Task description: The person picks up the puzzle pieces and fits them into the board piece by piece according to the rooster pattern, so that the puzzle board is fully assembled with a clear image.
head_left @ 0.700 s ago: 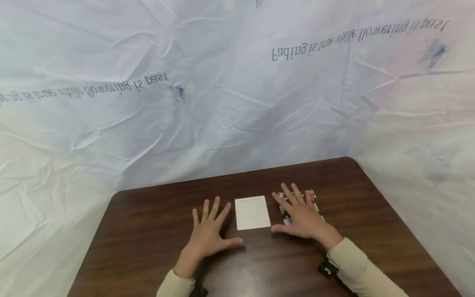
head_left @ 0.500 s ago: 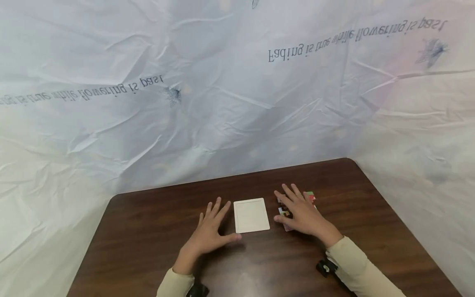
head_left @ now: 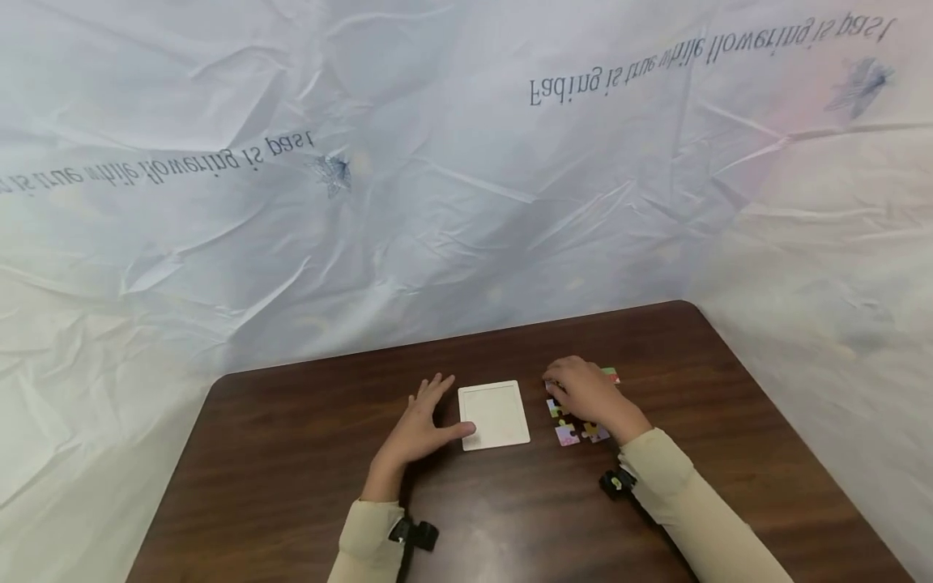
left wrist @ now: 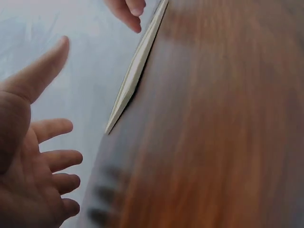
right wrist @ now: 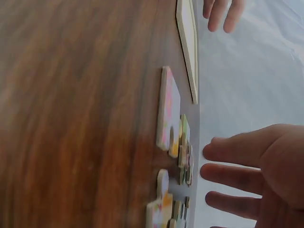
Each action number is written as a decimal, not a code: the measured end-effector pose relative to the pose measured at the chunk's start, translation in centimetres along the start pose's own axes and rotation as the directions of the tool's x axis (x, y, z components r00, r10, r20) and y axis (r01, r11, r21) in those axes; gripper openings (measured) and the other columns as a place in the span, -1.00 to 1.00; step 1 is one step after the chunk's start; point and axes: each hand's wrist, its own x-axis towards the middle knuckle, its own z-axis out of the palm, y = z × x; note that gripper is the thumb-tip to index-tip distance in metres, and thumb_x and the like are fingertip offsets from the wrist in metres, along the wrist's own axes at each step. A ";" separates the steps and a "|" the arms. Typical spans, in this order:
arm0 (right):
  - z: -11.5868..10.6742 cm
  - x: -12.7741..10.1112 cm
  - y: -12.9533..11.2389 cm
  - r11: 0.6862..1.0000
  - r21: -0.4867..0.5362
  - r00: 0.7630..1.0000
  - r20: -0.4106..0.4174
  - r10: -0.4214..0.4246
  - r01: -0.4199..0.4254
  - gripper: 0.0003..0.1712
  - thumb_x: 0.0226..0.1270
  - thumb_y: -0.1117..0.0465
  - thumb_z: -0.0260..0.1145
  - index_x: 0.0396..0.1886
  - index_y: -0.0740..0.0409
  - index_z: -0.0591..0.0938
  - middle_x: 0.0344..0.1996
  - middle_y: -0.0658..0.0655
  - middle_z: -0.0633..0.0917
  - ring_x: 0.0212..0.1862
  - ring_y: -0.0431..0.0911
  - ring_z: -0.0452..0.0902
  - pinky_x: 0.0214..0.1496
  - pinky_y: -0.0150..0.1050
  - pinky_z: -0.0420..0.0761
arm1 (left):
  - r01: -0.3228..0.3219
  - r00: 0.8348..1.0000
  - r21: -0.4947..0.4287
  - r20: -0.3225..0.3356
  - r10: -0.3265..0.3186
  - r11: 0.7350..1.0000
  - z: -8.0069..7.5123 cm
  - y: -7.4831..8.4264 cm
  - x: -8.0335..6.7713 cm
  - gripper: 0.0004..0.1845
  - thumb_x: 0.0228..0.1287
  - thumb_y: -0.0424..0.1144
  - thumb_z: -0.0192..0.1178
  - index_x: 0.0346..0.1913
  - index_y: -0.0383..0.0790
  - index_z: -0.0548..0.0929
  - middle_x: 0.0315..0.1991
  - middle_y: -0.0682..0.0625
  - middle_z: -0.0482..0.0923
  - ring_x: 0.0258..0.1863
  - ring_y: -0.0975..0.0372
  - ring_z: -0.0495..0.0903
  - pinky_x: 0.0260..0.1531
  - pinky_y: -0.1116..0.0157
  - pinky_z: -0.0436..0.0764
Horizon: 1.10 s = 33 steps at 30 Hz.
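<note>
My left hand (head_left: 417, 429) is spread out on the left of a square white puzzle tray (head_left: 496, 417), its thumb overlapping the tray's left edge in the head view. The left wrist view shows its fingers (left wrist: 61, 160) apart with nothing between them. Over a group of loose jigsaw puzzle pieces (head_left: 567, 436), to the right of the tray, my right hand (head_left: 583, 390) reaches with bent fingers and covers part of them. In the right wrist view its fingers (right wrist: 232, 178) extend just above the pieces (right wrist: 168, 111), with nothing visible in their grasp.
The pieces and the tray lie on a dark brown wooden table (head_left: 306, 461) with rounded far corners. Pale printed cloth (head_left: 437, 202) hangs behind it and at both sides. A small black device (head_left: 414, 533) is strapped at each wrist.
My right hand, earlier spread wide over the pieces, has bent its fingers down, so more near pieces show. My left hand has shifted slightly, its thumb now over the tray's left edge.
</note>
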 end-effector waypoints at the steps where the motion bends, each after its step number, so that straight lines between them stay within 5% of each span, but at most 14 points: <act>1: 0.0 0.1 -0.1 1.000 -0.010 1.000 0.009 -0.001 0.001 -0.74 0.53 0.27 0.38 0.10 0.25 0.78 0.12 0.28 0.73 0.24 0.26 0.60 0.18 0.23 0.63 | 0.000 1.000 -0.003 0.002 0.000 1.000 0.2 -0.1 0.1 0.07 0.28 0.17 0.49 0.68 -0.22 0.20 0.69 -0.32 -0.06 0.67 -0.27 -0.25 0.51 -0.40 -0.29; 6: 0.0 0.3 -0.4 0.999 -0.035 0.997 0.076 0.016 -0.013 -0.72 0.56 0.25 0.35 0.14 0.22 0.78 0.16 0.30 0.70 0.26 0.29 0.56 0.21 0.32 0.58 | 0.025 0.998 0.050 0.053 -0.027 0.998 1.5 -0.6 0.1 0.10 0.28 0.18 0.49 0.70 -0.17 0.15 0.70 -0.32 -0.16 0.67 -0.26 -0.32 0.52 -0.38 -0.36; 14: 0.1 0.7 -0.6 1.000 -0.031 0.995 0.097 0.007 -0.004 -0.74 0.50 0.27 0.40 0.10 0.22 0.80 0.01 0.21 0.72 0.12 0.23 0.59 0.11 0.31 0.59 | 0.014 0.997 0.217 0.070 -0.030 0.976 2.8 -0.7 -0.5 0.27 0.19 0.52 0.30 0.73 -0.17 0.05 0.70 -0.37 -0.30 0.66 -0.29 -0.41 0.52 -0.34 -0.40; 22: 0.0 0.5 0.2 0.999 -0.035 0.993 0.116 -0.020 0.024 -0.70 0.46 0.36 0.42 0.13 0.14 0.79 0.02 0.15 0.72 0.13 0.18 0.62 0.27 0.51 0.37 | 0.047 0.998 0.256 0.027 -0.056 0.965 3.6 -0.1 -1.0 0.17 0.21 0.31 0.46 0.71 -0.12 0.13 0.70 -0.36 -0.27 0.67 -0.28 -0.37 0.54 -0.34 -0.34; 29: 0.1 0.1 0.3 0.998 -0.031 0.995 0.091 -0.043 0.046 -0.68 0.40 0.38 0.47 0.11 0.12 0.79 -0.04 0.12 0.74 0.01 0.10 0.68 0.06 0.29 0.55 | 0.063 0.998 0.287 -0.008 -0.064 0.956 4.7 0.3 -1.4 0.22 0.14 0.37 0.48 0.71 -0.11 0.13 0.70 -0.33 -0.21 0.67 -0.26 -0.31 0.55 -0.35 -0.27; 33: -0.1 0.3 0.3 0.998 -0.036 0.996 0.063 -0.056 0.059 -0.84 0.39 0.38 0.48 -0.08 0.15 0.78 -0.18 0.10 0.72 -0.17 0.00 0.68 -0.09 0.08 0.64 | 0.064 0.998 0.296 -0.011 -0.064 0.953 4.7 0.8 -1.4 0.26 0.14 0.38 0.47 0.72 -0.14 0.09 0.71 -0.32 -0.23 0.68 -0.25 -0.32 0.55 -0.34 -0.28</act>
